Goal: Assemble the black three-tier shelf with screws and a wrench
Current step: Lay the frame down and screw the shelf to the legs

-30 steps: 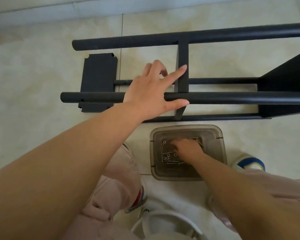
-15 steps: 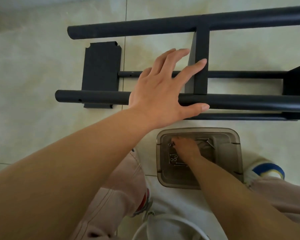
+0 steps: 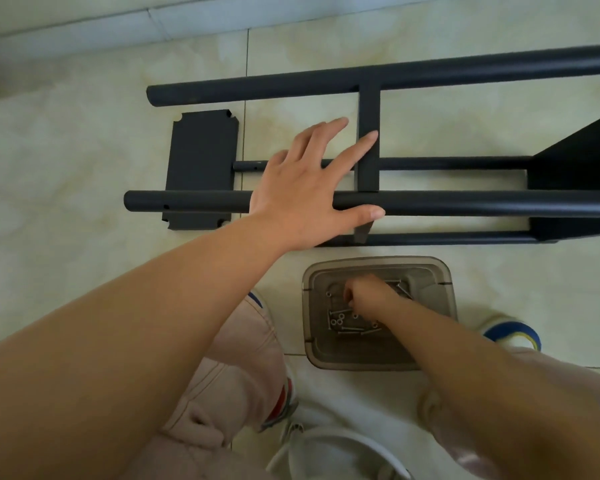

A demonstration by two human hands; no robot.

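Head view: shelf frame [image 3: 465,204] lying on its side on the tiled floor [image 3: 66,271], screws [image 3: 347,323] in a tray just in front of it.

Left hand [image 3: 305,192] laid flat on the near tube, fingers straight and spread toward the cross-bar [image 3: 368,147], gripping nothing. Right hand [image 3: 368,294] down in the translucent tray [image 3: 444,306], fingers curled among the loose screws; whether one is already pinched cannot be told. Loose shelf panel [image 3: 201,157] flat on the floor beneath the left tube ends. Probably rigid painted metal tubing, light enough to shift one-handed yet apt to roll and slip; best steadied at a tube close to the cross-bar joint. Screws small and smooth, best taken singly by fingertip pinch on the shank. No wrench clearly identifiable.
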